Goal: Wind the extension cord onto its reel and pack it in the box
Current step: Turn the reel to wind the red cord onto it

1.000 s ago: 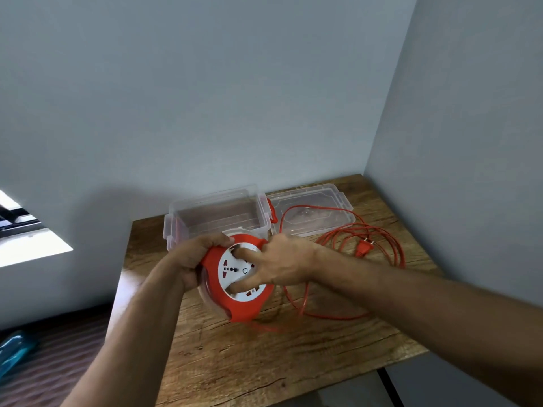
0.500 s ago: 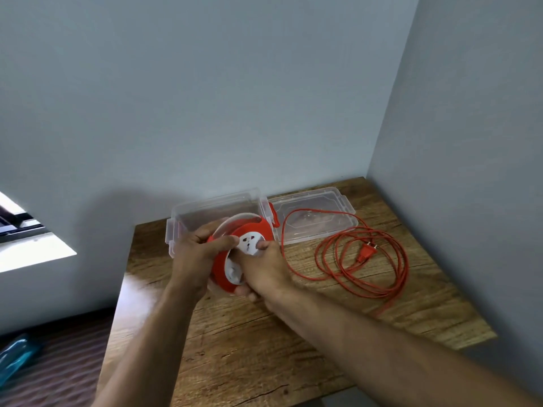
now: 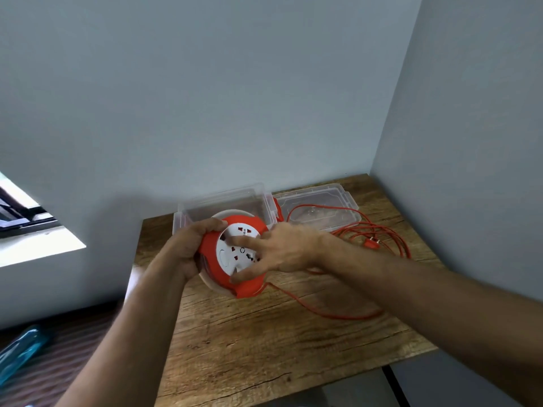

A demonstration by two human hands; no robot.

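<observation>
A round orange reel (image 3: 214, 270) with a white socket face is held above the wooden table (image 3: 264, 342). My left hand (image 3: 189, 246) grips its left rim. My right hand (image 3: 277, 251) lies on the white face, fingers spread over the sockets and thumb at the lower edge. The orange cord (image 3: 338, 314) runs from under the reel across the table to a loose pile of loops (image 3: 388, 239) at the right, with the plug (image 3: 370, 243) on top. A clear plastic box (image 3: 205, 205) stands open behind the reel.
The box's clear lid (image 3: 338, 198) lies flat to the right of the box, with part of the cord over it. Walls close the table at the back and right. A blue object (image 3: 20, 351) lies on the floor at the left.
The reel has tilted back so its white face shows more. My right hand has shifted from below the face to over its right side, and the cord loop on the table has been drawn nearer.
</observation>
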